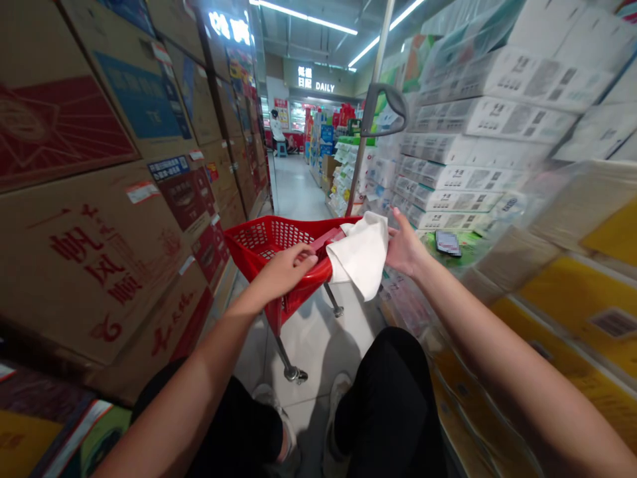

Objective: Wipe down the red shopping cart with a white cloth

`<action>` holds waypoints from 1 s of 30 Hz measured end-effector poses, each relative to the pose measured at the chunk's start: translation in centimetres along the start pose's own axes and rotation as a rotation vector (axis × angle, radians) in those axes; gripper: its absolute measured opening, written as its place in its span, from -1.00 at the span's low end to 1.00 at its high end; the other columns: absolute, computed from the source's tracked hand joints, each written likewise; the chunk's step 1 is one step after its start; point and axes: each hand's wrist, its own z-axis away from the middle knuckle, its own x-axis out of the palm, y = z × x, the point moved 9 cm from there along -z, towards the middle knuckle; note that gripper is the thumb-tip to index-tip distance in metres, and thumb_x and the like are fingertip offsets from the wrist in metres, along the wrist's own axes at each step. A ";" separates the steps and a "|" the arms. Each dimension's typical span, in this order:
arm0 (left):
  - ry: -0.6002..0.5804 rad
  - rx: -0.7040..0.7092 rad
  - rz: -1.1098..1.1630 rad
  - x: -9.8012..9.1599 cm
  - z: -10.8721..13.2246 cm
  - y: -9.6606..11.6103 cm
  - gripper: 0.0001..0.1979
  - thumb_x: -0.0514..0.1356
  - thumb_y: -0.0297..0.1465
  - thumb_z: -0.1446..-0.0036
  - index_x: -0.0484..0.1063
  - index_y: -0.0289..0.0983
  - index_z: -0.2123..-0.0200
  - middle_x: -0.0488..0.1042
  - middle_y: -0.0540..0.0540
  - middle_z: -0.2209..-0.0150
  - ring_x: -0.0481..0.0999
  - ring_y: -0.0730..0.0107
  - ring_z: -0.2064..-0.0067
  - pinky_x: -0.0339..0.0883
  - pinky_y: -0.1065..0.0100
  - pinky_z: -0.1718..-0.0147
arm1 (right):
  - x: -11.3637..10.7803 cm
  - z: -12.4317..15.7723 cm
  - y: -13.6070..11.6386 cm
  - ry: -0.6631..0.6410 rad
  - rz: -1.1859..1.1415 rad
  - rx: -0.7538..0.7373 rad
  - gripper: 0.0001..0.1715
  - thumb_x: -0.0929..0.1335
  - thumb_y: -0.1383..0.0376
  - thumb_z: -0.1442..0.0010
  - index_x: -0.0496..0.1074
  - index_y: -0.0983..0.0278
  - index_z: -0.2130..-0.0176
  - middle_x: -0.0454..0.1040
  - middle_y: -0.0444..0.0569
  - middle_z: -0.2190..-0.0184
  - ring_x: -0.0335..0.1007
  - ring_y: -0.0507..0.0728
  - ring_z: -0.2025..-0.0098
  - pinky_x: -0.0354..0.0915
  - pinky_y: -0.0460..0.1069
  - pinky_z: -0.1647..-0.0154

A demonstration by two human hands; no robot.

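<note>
Over the near rim of a red shopping basket (259, 247) hangs a white cloth (361, 255), draped across the corner so that its lower point droops outside the basket wall. The right hand (405, 249) touches the cloth's right edge with fingers spread and the palm turned toward it, loosely open rather than clenched; whether it pinches the fabric cannot be told. The left hand (286, 267) lies flat on the basket's rim just beside the cloth, fingers extended and pressing down on the red plastic, gripping nothing else. The basket is a wheeled one with perforated sides, standing on thin metal legs with a small caster (296, 375) on the pale tiled floor (318, 332). A grey pull handle (383, 109) on a long metal rod rises from its far side. Below the forearms show the person's knees in black trousers and two pale shoes (279, 418). On the left stand stacked brown cartons (94, 259) printed in red, close to the basket. On the right, stacked packs of white tissue (478, 159) rise beside yellow packages (587, 305). Down the aisle, well apart, a lit sign reading DAILY (318, 83) hangs over more shelves.
</note>
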 end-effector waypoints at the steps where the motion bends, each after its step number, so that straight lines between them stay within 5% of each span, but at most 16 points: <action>1: -0.032 -0.002 -0.116 0.5 0.5 1.7 -0.59 0.08 -0.05 -0.20 0.44 -0.15 0.03 0.57 -0.10 0.05 0.54 0.15 0.04 0.36 0.21 0.06 | 0.4 -0.3 0.3 0.013 0.057 -0.050 -0.39 0.44 -0.18 -0.03 0.40 0.20 0.14 0.57 -0.01 0.26 0.53 0.23 0.17 0.44 0.12 0.10; 5: 0.033 -0.041 -0.481 0.8 1.2 4.2 -0.52 0.13 -0.03 -0.18 0.38 -0.12 -0.09 0.55 -0.17 0.00 0.54 0.00 0.01 0.36 0.13 0.10 | 2.0 -1.0 2.4 0.073 0.280 -0.233 -0.46 0.48 0.17 0.08 0.40 0.23 0.08 0.58 -0.08 0.24 0.47 0.13 0.26 0.41 0.02 0.18; 11: 0.039 0.021 -0.594 1.1 0.8 2.9 -0.36 0.30 0.01 0.00 0.36 -0.11 -0.12 0.50 -0.21 -0.09 0.53 -0.07 0.04 0.35 0.11 0.13 | 1.9 -2.2 4.8 0.097 0.313 -0.065 -0.79 0.27 0.23 0.02 0.34 0.22 0.30 0.51 -0.01 0.43 0.48 0.22 0.33 0.46 0.12 0.22; 15: 0.052 0.019 -0.597 0.5 0.9 2.3 -0.37 0.25 0.03 -0.05 0.35 -0.13 -0.12 0.49 -0.21 -0.08 0.53 -0.08 0.05 0.34 0.09 0.11 | -1.0 -3.3 0.1 0.025 0.393 -0.066 -0.73 0.23 0.12 -0.07 0.35 0.22 0.28 0.49 0.08 0.43 0.50 0.33 0.27 0.46 0.25 0.23; 18: 0.038 0.039 -0.617 0.4 1.0 2.0 -0.53 0.18 -0.10 -0.18 0.36 -0.14 -0.11 0.47 -0.21 -0.10 0.53 -0.05 0.04 0.34 0.12 0.12 | -4.2 -3.8 -5.6 0.219 0.321 -0.255 -0.58 0.18 0.06 -0.19 0.41 0.28 0.19 0.51 0.14 0.32 0.49 0.31 0.23 0.44 0.22 0.19; 20: 0.011 0.065 -0.622 0.4 1.0 1.9 -0.58 0.17 -0.17 -0.21 0.35 -0.14 -0.11 0.46 -0.21 -0.12 0.53 -0.02 0.02 0.34 0.15 0.12 | -4.2 -3.2 -8.7 0.358 0.348 -0.452 -0.48 0.11 0.04 -0.28 0.44 0.29 0.09 0.53 0.13 0.21 0.48 0.28 0.15 0.41 0.19 0.10; 23: -0.027 0.095 -0.631 0.5 1.0 2.0 -0.58 0.16 -0.19 -0.22 0.34 -0.15 -0.12 0.44 -0.20 -0.14 0.53 0.04 0.00 0.35 0.19 0.10 | 2.1 -1.9 -9.4 0.232 0.646 -0.681 -0.45 0.12 0.04 -0.33 0.45 0.25 -0.04 0.52 0.05 0.02 0.41 0.27 -0.06 0.29 0.21 -0.15; 27: -0.027 0.079 -0.651 0.4 1.0 1.8 -0.61 0.15 -0.21 -0.21 0.39 -0.21 -0.07 0.50 -0.23 -0.06 0.52 0.04 -0.02 0.35 0.20 0.06 | 14.7 0.9 -1.7 -0.472 1.108 -0.657 -0.47 0.19 0.01 -0.36 0.47 0.22 -0.10 0.47 0.03 -0.14 0.26 0.26 -0.26 0.08 0.19 -0.34; 30: 0.009 0.009 -0.696 -0.1 1.1 1.1 -0.64 0.15 -0.22 -0.19 0.44 -0.23 -0.01 0.56 -0.23 0.07 0.55 -0.01 0.05 0.36 0.18 0.12 | 18.0 2.6 1.9 -0.701 1.178 -0.598 -0.44 0.11 0.01 -0.44 0.46 0.19 -0.12 0.49 0.00 -0.14 0.33 0.21 -0.22 0.15 0.13 -0.30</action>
